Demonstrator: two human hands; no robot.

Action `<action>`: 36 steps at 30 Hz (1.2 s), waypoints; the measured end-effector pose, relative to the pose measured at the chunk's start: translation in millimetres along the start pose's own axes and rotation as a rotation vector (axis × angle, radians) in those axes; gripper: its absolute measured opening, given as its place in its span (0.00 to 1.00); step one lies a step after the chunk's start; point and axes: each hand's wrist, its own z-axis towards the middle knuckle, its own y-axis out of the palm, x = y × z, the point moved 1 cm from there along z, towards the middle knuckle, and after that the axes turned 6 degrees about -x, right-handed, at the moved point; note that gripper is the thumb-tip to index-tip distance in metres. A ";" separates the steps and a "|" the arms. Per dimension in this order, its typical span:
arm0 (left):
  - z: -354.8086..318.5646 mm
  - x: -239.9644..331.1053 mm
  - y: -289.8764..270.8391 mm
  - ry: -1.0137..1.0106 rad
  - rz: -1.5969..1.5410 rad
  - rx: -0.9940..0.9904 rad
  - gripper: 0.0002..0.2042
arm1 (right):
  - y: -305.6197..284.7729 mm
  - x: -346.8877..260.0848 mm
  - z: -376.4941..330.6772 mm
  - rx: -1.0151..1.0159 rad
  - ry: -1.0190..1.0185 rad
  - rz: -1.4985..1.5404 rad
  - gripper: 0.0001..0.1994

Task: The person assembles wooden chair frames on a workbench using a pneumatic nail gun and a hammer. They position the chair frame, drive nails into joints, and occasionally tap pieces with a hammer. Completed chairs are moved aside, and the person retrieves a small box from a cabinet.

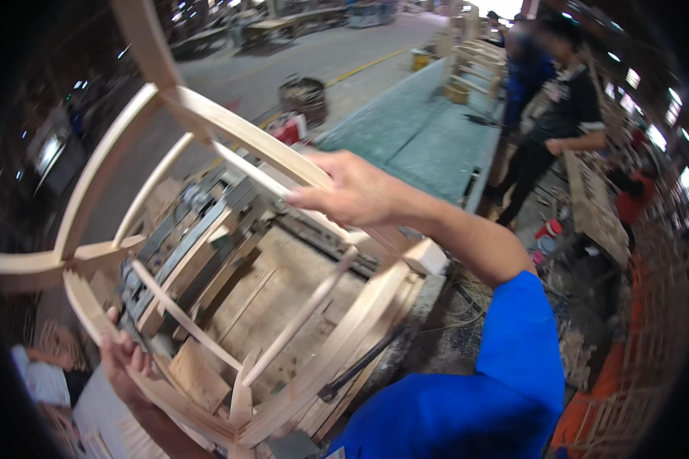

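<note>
A pale, unpainted wooden chair frame, with curved legs and thin round rungs, is tilted across the left and middle of the view. Its upper rail is gripped by my right hand, thumb on the near side and fingers over the wood. Lower down at the left, my left hand is wrapped around another rail of the same frame. Through the frame's openings I see a worn workbench top and a metal clamp machine. Parts of the frame beyond the left and top edges are cut off.
A long green-topped table extends away, with a wooden frame at its far end. A dark bin stands on the floor. At the right are a person in dark clothes and stacked wood. Another person is at lower left.
</note>
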 end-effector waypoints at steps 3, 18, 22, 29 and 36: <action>9.0 -7.1 55.3 0.099 -0.151 -0.083 0.21 | -70.3 -56.8 -29.8 -0.063 0.068 -0.158 0.25; 57.1 -162.0 397.2 0.252 -0.333 -0.142 0.18 | -48.8 80.5 -187.9 0.952 -0.176 0.856 0.12; 93.4 -228.7 478.5 0.199 -0.279 -0.063 0.18 | -130.6 148.7 -202.3 1.092 -0.183 0.858 0.09; 192.9 -400.8 569.4 -0.043 -0.223 -0.065 0.09 | -246.1 307.3 -232.5 1.249 -0.077 0.877 0.08; 253.0 -524.0 634.0 -0.219 -0.221 -0.109 0.12 | -314.9 418.2 -248.7 1.282 -0.026 1.026 0.11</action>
